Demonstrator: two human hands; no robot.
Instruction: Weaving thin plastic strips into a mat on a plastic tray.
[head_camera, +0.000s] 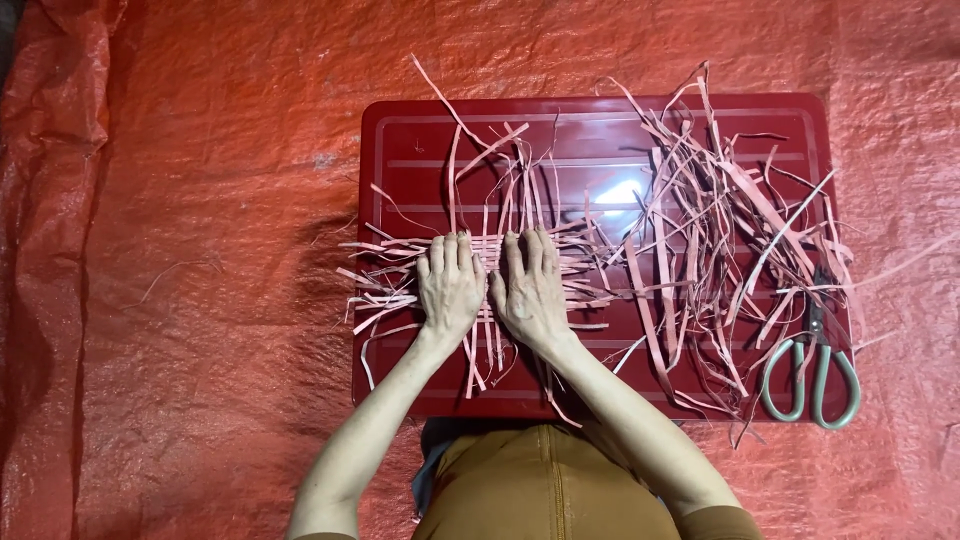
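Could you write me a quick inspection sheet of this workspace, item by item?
Surface: dark red tray lying on a red plastic sheet.
Job's things: woven strips crossing under both hands.
Clutter: loose strips piled on the tray's right; scissors with grey handles at its right edge.
Hands: left hand and right hand pressed flat, side by side, on the weave.
Cables: nothing seen.
Surroundings: only the sheet and the person's brown clothing.

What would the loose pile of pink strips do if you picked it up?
The loose strips would probably flop and dangle, since they look thin and curly. They likely weigh little. Being tangled, several might lift together.
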